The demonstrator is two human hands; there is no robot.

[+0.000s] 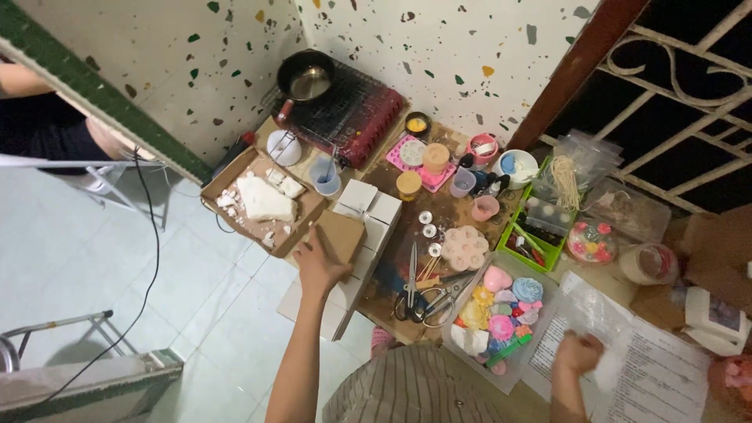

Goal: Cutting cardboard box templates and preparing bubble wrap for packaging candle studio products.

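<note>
A cardboard box [262, 205] holding wax chunks [262, 200] sat at the left edge of the low table [392, 270], with a portable stove [352, 113] behind it at the far edge and a pan [305, 77] on the stove. Scissors [413, 294] lay near the table's front edge, a tub of moulded shapes [501, 317] to their right. The left hand [317, 266] rested on a small box [341, 235] at the left edge; the right hand [578, 352] lay on papers [650, 368] at the right.
</note>
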